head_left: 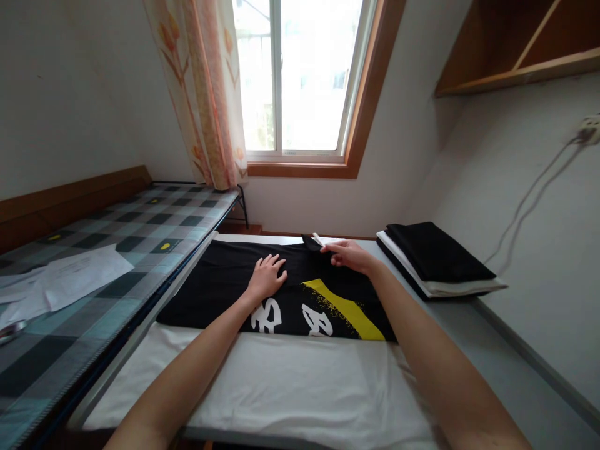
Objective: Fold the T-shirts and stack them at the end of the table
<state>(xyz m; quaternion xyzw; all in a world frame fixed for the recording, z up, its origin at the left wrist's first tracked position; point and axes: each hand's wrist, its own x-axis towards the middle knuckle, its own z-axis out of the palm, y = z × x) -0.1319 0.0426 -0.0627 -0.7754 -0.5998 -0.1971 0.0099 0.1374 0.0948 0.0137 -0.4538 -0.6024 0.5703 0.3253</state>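
Spread across the table lies a black T-shirt (220,275) with white lettering and a yellow stripe. White cloth (300,381) extends from its near edge toward me. My left hand (267,275) rests flat on the black fabric, left of the middle, its fingers spread. Farther right, at the shirt's far edge, my right hand (347,255) pinches a small raised fold of the black fabric. A thin white strip (318,239) sticks up by those fingertips; whether it belongs to the shirt, I cannot tell.
A stack of folded black and white cloth (435,253) sits on the table's right side. To the left is a bed with a checked cover (140,240) and several white papers (79,275). A shelf (525,69) hangs at upper right; a window is ahead.
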